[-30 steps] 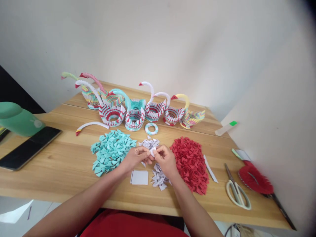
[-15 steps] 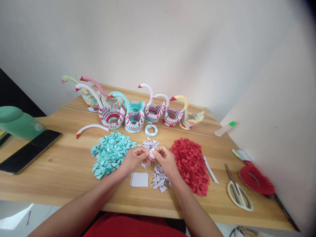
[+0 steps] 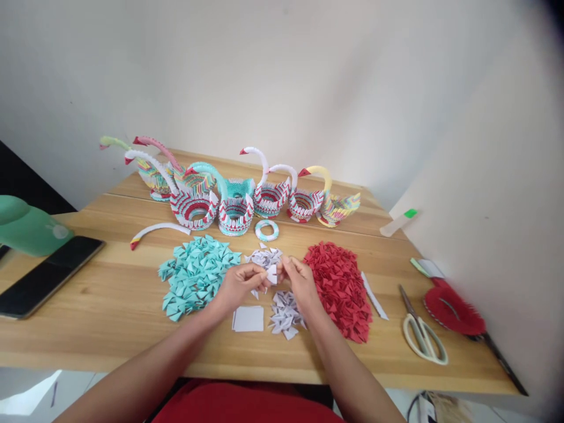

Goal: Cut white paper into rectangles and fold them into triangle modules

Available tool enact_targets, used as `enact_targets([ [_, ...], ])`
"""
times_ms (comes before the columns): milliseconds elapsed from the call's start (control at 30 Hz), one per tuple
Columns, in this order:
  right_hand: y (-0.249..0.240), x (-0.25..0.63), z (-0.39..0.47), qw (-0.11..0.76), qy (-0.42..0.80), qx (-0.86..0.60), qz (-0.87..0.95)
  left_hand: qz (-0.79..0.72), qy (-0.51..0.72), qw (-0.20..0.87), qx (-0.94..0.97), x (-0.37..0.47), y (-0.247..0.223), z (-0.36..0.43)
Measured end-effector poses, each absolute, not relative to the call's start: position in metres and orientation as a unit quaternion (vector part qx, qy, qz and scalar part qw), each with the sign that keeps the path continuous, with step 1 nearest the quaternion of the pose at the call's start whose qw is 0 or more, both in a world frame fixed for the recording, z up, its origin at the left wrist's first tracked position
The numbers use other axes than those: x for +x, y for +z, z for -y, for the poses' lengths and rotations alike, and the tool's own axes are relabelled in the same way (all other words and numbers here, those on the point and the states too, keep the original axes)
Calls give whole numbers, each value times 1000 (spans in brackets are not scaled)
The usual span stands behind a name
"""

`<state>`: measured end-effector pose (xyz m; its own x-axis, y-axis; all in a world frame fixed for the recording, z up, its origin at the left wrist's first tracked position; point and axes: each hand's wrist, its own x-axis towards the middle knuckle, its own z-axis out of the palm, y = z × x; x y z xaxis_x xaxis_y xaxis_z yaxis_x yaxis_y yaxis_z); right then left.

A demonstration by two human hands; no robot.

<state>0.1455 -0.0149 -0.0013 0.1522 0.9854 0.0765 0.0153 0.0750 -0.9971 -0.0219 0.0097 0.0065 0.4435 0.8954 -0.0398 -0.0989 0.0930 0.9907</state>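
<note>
Between my hands, above the white piles, is a small partly folded white paper piece (image 3: 272, 274). My left hand (image 3: 242, 285) pinches its left side between thumb and fingers. My right hand (image 3: 299, 281) is closed at its right edge, the thumb and forefinger raised a little off the paper and the other fingers curled against it. Folded white paper triangles (image 3: 263, 257) lie behind my fingers, and a second white pile (image 3: 284, 314) lies by my right wrist. A stack of flat white paper slips (image 3: 248, 319) is on the table between my forearms.
Turquoise folded pieces (image 3: 198, 273) are heaped left, red ones (image 3: 339, 288) right. Several paper swans (image 3: 194, 208) stand behind, near a paper ring (image 3: 267, 230) and a loose swan neck (image 3: 161, 229). Scissors (image 3: 423, 335) and a red brush-like object (image 3: 453, 311) lie right, a phone (image 3: 53, 276) left.
My right thumb and forefinger have lifted from the paper piece, showing more of its folded face. My left hand keeps its pinch. The whole view has shifted slightly.
</note>
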Motion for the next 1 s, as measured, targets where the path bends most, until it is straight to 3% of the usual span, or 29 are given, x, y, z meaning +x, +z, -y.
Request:
enact_targets([
  [100, 1, 146, 15, 567, 434, -511, 478, -371, 414, 629, 543, -25, 9, -13],
  [300, 2, 137, 18, 506, 465, -506, 521, -377, 430, 631, 524, -26, 7, -16],
  [600, 8, 139, 22, 508, 215, -505, 664, -307, 366, 764, 434, -28, 1, -14],
  [867, 8, 139, 22, 485, 396, -532, 570, -341, 379, 713, 482, -30, 4, -17],
  [1000, 7, 138, 23, 458, 392, -551, 577, -353, 371, 677, 528, -27, 3, -16],
])
